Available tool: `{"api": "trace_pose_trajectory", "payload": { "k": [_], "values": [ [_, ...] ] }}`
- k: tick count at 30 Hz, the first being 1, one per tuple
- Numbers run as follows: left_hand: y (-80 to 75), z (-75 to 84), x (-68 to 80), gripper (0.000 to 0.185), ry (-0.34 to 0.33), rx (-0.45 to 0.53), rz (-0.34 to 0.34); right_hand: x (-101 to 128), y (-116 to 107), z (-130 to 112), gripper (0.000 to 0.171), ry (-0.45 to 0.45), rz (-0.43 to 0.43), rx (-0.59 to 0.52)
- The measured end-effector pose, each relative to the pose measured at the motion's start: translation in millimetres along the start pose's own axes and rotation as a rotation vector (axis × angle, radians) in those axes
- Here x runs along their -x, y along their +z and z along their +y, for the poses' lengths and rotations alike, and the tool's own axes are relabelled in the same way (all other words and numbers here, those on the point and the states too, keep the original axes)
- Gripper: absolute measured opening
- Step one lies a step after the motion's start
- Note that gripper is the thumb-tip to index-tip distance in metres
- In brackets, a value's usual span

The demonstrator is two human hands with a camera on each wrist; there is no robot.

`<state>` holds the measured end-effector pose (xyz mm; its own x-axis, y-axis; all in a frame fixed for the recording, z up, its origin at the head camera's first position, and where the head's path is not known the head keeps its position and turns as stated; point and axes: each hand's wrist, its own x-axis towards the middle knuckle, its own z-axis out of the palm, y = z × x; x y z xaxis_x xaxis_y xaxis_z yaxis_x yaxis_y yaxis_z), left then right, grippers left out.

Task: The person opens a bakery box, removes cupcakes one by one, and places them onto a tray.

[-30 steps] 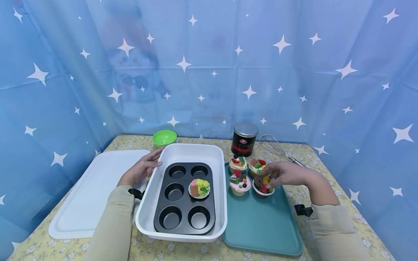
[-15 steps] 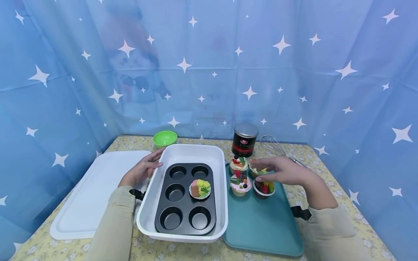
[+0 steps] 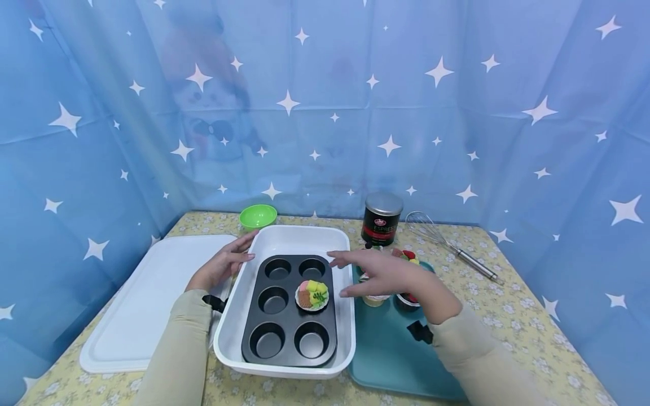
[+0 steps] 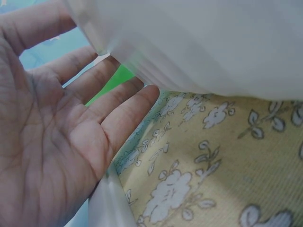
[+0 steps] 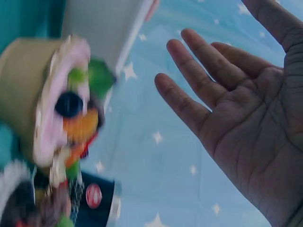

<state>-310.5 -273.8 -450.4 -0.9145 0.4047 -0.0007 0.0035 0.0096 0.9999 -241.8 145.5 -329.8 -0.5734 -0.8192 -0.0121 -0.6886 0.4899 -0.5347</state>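
Observation:
My left hand (image 3: 222, 265) rests against the left side of a deep white baking dish (image 3: 238, 316); in the left wrist view its straight fingers (image 4: 128, 113) touch the outer wall. Inside the dish lies a black muffin pan (image 3: 289, 316). One fruit-topped cupcake (image 3: 312, 295) sits in the pan's right middle cup, and the other cups are bare. Above the dish's right rim hovers my right hand (image 3: 381, 274), empty with fingers spread. It partly hides several cupcakes on a teal tray (image 3: 401, 349). A pink-iced cupcake (image 5: 61, 109) looms close in the right wrist view.
Left of the dish lies a white tray or lid (image 3: 147, 304). At the back stand a green bowl (image 3: 258, 216) and an espresso tin (image 3: 382, 220). A whisk (image 3: 457, 251) lies at the back right on the flowered tablecloth (image 3: 513, 321).
My right hand has left the chocolate cupcake at the tray's right and moved left over the dish's edge, holding nothing. The left hand stays at the dish's side.

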Motion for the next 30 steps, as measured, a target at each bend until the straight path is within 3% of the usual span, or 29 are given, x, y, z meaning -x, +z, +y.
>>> {"api": "trace_pose_trajectory", "payload": {
  "k": [6,14,25,30],
  "values": [
    [0.2,-0.6,-0.8,0.078,-0.01,0.018,0.008,-32,19,-7,0.075,-0.018,-0.056,0.042],
    [-0.2,0.5,-1.4,0.077,-0.011,0.026,0.008,-61,49,-5,0.083,-0.002,-0.078,0.06],
    [-0.4,2.3,-3.1,0.077,-0.01,0.025,0.011,-73,71,3,0.075,0.003,-0.075,0.175],
    [-1.0,1.0,-2.2,0.077,-0.016,0.029,0.005,-72,75,5,0.075,-0.007,-0.053,0.174]
  ]
}}
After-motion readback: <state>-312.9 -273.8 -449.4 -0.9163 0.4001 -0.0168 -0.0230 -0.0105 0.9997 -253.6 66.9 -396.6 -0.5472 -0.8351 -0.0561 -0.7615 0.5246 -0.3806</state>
